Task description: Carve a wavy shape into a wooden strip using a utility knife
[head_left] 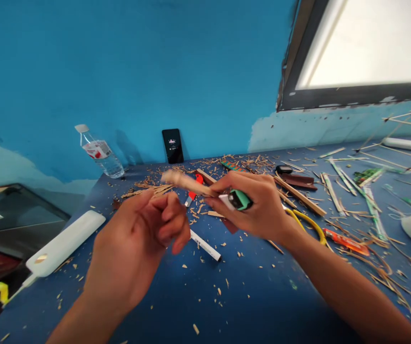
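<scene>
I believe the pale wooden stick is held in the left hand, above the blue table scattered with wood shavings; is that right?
Not the left hand: the head view shows the right hand holding the pale wooden stick above the shaving-strewn blue table.

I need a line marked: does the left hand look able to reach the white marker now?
Likely yes: the left hand looks empty, and the white marker lies on the table near it, seemingly with nothing on top. The right hand, holding a wooden stick, seems clear.

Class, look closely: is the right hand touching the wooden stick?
Touching: the head view shows the right hand gripping one end of the wooden stick, the rest jutting out.
</scene>
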The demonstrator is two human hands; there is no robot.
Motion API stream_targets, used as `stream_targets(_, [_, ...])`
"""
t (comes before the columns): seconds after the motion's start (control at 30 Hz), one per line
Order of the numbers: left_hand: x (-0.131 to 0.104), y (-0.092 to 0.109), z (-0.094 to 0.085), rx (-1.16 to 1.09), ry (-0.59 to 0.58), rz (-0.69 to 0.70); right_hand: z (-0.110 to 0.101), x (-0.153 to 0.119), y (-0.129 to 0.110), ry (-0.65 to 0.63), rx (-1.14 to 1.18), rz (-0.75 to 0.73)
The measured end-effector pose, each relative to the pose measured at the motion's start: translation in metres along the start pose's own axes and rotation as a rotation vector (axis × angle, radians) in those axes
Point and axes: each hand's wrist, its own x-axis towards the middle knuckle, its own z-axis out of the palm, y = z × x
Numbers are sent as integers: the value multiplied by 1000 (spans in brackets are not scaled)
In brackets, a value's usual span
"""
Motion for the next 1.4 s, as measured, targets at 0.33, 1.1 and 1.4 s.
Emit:
stream_targets(0.33, [-8, -16, 4, 344, 36, 314, 24, -9, -21, -241, 589, 311])
stream_targets(1.1, [-24, -27, 14, 384, -51, 62, 11, -9, -21, -166, -67, 76])
stream_targets(1.4, [-23, -31, 17, 662, -79, 171, 12, -9, -21, -206, -64, 79])
